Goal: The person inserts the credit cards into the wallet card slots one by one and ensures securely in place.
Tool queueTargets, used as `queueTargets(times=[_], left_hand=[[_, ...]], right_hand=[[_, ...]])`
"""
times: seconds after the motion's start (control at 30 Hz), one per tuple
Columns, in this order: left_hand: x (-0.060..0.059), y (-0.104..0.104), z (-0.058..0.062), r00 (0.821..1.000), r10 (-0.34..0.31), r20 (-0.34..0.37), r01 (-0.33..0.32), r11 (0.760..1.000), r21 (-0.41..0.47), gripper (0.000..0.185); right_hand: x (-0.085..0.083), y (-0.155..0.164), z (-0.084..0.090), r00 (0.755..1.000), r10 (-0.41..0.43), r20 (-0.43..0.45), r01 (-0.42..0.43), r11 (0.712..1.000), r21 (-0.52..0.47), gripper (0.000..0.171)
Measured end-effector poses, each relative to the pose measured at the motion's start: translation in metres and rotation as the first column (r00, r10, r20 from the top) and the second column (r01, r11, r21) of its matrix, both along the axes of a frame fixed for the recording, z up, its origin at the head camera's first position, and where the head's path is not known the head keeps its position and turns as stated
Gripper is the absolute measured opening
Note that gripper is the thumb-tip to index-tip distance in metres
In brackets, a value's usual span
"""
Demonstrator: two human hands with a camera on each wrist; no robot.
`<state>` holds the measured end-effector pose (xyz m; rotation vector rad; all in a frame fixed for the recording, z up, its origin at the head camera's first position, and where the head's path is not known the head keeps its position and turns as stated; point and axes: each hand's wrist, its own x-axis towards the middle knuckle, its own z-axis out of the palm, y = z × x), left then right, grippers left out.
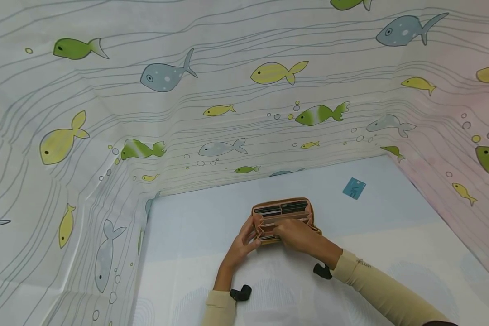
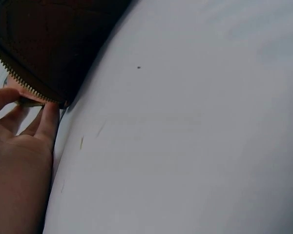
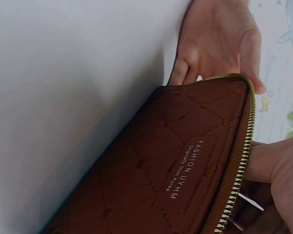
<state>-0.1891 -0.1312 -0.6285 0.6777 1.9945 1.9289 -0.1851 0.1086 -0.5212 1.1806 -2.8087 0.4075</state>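
A brown zip-around wallet (image 1: 265, 221) lies spread open on the table, with dark cards (image 1: 294, 207) in the slots along its far side. My left hand (image 1: 239, 244) grips its left end, thumb at the near edge. My right hand (image 1: 297, 234) reaches into the middle from the right, fingers bent down among the compartments. Those fingertips are hidden, so what they pinch cannot be made out. In the right wrist view, the quilted cover (image 3: 185, 122) and gold zip (image 3: 241, 161) face the camera, and a thin white edge (image 3: 250, 201) shows beside the right fingers.
A blue card (image 1: 354, 188) lies on the pale table (image 1: 195, 217), behind and to the right of the wallet. Fish-patterned sheets (image 1: 224, 129) rise as walls at the back and both sides. Each wrist wears a small black camera (image 1: 241, 293).
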Motion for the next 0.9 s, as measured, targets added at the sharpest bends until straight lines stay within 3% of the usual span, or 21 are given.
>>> queueTargets(times=[0.43,0.73,0.9], left_hand=[[0.001,0.001,0.002,1.0,0.0,0.006,0.0,1.0,0.005,0.081],[0.006,0.001,0.031,0.999,-0.032,0.024,0.032,0.999,-0.009,0.083],[0.007,0.002,0.035,1.0,-0.026,0.016,0.026,1.0,-0.007,0.082]], right_hand=[[-0.002,-0.001,-0.003,1.0,-0.009,-0.001,0.009,1.0,0.005,0.011],[-0.003,0.0,-0.004,1.0,0.002,0.009,-0.002,1.0,-0.014,0.011],[-0.002,0.0,-0.004,1.0,-0.001,0.005,0.001,1.0,-0.011,0.012]])
